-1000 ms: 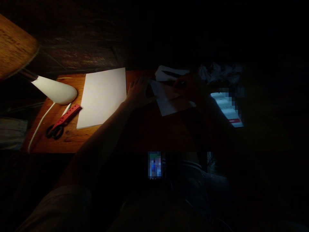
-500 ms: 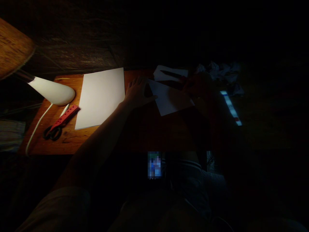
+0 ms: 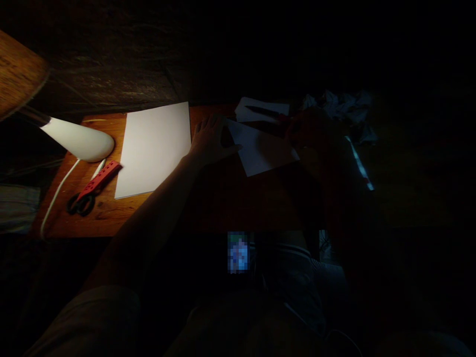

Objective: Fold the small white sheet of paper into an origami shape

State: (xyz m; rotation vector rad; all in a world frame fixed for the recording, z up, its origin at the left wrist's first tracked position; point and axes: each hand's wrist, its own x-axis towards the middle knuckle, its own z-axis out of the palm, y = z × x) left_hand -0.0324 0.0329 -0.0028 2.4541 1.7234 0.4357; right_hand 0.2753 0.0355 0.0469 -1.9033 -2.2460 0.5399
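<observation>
The scene is very dark, lit only by a lamp at the left. My left hand [image 3: 210,141] lies flat with fingers spread on the left corner of a folded white paper [image 3: 260,148] on the wooden table [image 3: 223,198]. My right hand [image 3: 310,134] sits in deep shadow at the paper's right edge; its fingers cannot be made out. Behind the folded paper lies another white piece [image 3: 266,110] with a dark pointed thing and a red tip on it.
A stack of plain white sheets [image 3: 154,146] lies left of my hand. A white lamp [image 3: 76,139] with its cord, a white pen [image 3: 98,169] and red-handled scissors [image 3: 92,186] are at the table's left end. Crumpled paper [image 3: 340,106] lies at the back right. A lit screen [image 3: 359,163] glows at the right.
My right hand has moved from over the folded paper to its right edge. The lit screen at the right has narrowed to a thin strip. My left hand has stayed put.
</observation>
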